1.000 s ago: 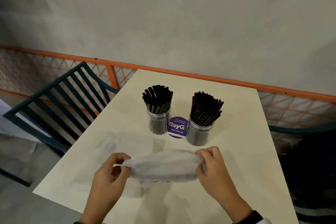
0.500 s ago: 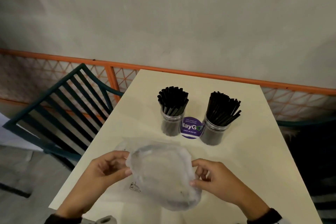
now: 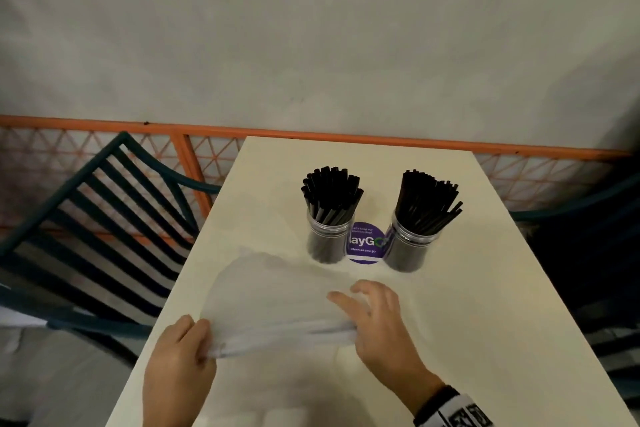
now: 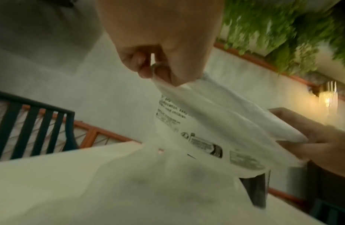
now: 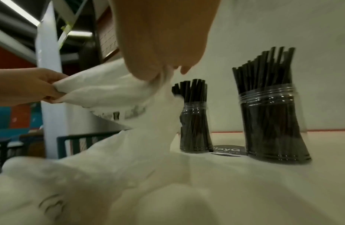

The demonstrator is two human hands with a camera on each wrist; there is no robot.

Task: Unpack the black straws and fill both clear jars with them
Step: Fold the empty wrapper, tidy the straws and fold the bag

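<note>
Two clear jars stand upright mid-table, each packed with black straws: the left jar (image 3: 327,239) (image 5: 194,127) and the right jar (image 3: 410,246) (image 5: 274,126). An empty translucent plastic bag (image 3: 273,302) (image 4: 206,121) (image 5: 110,94) with black print is stretched between my hands near the front of the table. My left hand (image 3: 187,350) (image 4: 154,68) pinches its left end between thumb and fingers. My right hand (image 3: 367,319) (image 5: 164,71) grips its right end, with the outer fingers spread over the bag.
A purple round sticker (image 3: 365,243) lies on the cream table (image 3: 467,322) between the jars. A dark green slatted chair (image 3: 104,218) stands at the left, another dark chair (image 3: 595,253) at the right. An orange railing (image 3: 311,132) runs behind the table, under a grey wall.
The bag has been folded over and pulled flat and low between my hands; it was held open and rounded half a second ago. The view has shifted left a little.
</note>
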